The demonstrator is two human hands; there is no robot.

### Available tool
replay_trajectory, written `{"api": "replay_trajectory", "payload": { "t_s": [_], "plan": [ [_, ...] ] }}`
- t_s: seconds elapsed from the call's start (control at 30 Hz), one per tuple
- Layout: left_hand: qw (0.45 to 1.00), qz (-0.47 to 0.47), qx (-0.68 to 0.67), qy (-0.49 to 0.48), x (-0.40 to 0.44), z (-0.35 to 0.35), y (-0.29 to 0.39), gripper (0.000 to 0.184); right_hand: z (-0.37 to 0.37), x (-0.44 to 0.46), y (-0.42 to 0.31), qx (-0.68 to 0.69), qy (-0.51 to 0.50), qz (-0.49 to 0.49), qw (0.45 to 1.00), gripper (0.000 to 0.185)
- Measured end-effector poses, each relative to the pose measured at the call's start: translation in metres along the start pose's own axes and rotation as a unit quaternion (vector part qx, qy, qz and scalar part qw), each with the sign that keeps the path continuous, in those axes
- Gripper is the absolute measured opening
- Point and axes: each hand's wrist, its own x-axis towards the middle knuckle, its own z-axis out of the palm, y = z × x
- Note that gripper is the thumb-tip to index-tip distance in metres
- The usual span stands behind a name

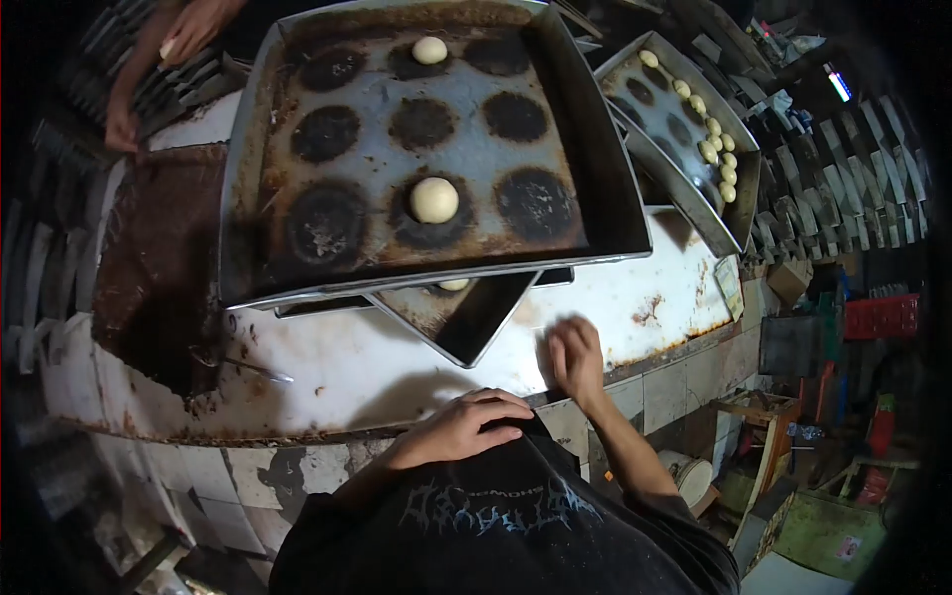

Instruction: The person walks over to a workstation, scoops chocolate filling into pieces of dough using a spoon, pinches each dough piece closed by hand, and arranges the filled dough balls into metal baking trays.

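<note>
My left hand (466,424) lies against the front of my black shirt (516,516), fingers stretched out and thumb apart, holding nothing that I can see. Over the white worktop (635,307), near its front edge, my right hand (575,357) has its fingers curled in; whatever may be under them is hidden. Ahead stands a large, stained metal tray (382,164) with dark round marks. One dough ball (434,200) sits towards its near side and another dough ball (429,51) near the far side. A smaller tray (466,332) sticks out beneath, with part of a dough ball (453,285) showing.
At the right, another tray (645,114) holds several small dough pieces (714,144). A brown sheet (164,238) and a thin metal tool (260,371) lie on the left. Another person's hands (193,30) are at the upper left. Crates (883,317) stand far right.
</note>
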Motion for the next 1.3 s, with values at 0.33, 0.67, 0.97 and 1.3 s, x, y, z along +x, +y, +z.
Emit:
{"api": "replay_trajectory", "payload": {
  "t_s": [0.33, 0.67, 0.97, 1.3],
  "plan": [
    [0.995, -0.095, -0.020, 0.006, -0.007, -0.003, 0.009, 0.031, -0.166, 0.116, -0.089, 0.124, -0.050, -0.081, 0.988, 0.034],
    [0.995, -0.043, 0.003, 0.090, 0.065, 0.041, 0.033, 0.029, -0.147, 0.207, -0.061, -0.022, 0.083, -0.229, 0.970, 0.025],
    [0.921, -0.243, -0.196, 0.233, 0.143, 0.116, 0.038, 0.024, -0.226, 0.262, 0.353, -0.284, -0.031, 0.108, 0.952, 0.021],
    [0.902, -0.198, -0.184, 0.338, 0.139, 0.158, 0.039, 0.026, -0.228, 0.257, 0.276, 0.450, 0.097, 0.106, 0.882, 0.016]
  ]
}}
